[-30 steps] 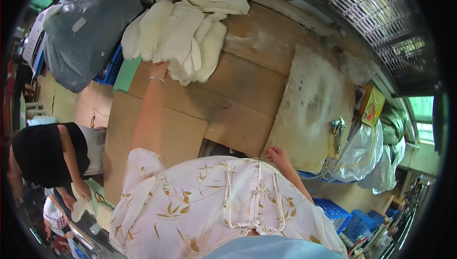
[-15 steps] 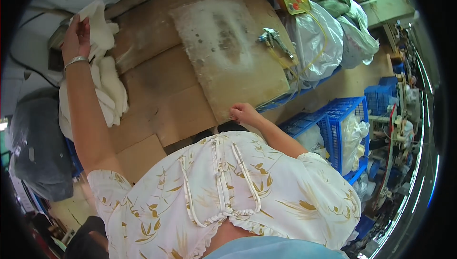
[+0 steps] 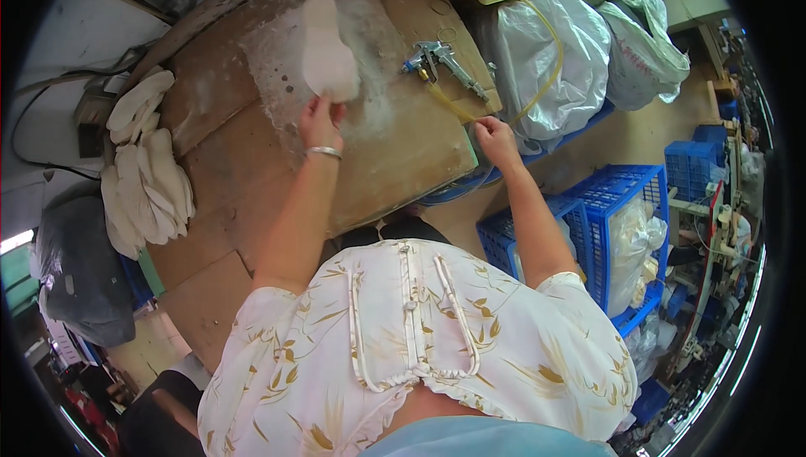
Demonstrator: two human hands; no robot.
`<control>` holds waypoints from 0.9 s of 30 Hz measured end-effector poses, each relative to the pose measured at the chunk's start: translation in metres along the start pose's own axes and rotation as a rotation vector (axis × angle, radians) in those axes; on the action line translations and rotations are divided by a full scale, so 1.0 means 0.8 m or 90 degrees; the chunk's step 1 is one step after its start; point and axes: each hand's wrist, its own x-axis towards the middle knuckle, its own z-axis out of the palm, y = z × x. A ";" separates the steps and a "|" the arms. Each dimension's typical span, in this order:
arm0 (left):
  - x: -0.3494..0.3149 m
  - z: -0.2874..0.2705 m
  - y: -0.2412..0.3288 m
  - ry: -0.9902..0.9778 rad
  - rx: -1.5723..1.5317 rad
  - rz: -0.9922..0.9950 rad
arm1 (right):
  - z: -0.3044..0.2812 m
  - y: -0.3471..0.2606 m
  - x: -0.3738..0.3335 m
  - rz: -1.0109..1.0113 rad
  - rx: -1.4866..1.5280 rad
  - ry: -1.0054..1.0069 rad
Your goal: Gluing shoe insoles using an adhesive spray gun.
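Head view: the left hand [image 3: 323, 121] grips the near end of a white insole [image 3: 326, 46] above the white-crusted board [image 3: 407, 155]; contact unclear. The right hand [image 3: 497, 140], fingers curled, is beside the yellow hose [image 3: 560, 50], nearer than the spray gun [image 3: 445, 62]; grip undeterminable. Step judged: positioning the insole. Next move calls for a steady left hold.
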 end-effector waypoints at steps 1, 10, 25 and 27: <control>-0.005 -0.013 -0.033 0.028 -0.002 -0.038 | -0.007 -0.002 0.014 -0.017 -0.065 0.026; -0.033 -0.020 -0.102 0.131 0.104 -0.169 | 0.000 0.023 0.167 -0.177 -0.288 0.045; -0.037 -0.024 -0.103 0.081 0.192 -0.282 | -0.009 -0.077 0.120 -0.029 0.054 -0.253; -0.035 -0.024 -0.098 0.072 0.186 -0.284 | -0.031 -0.088 0.090 -0.042 0.124 -0.180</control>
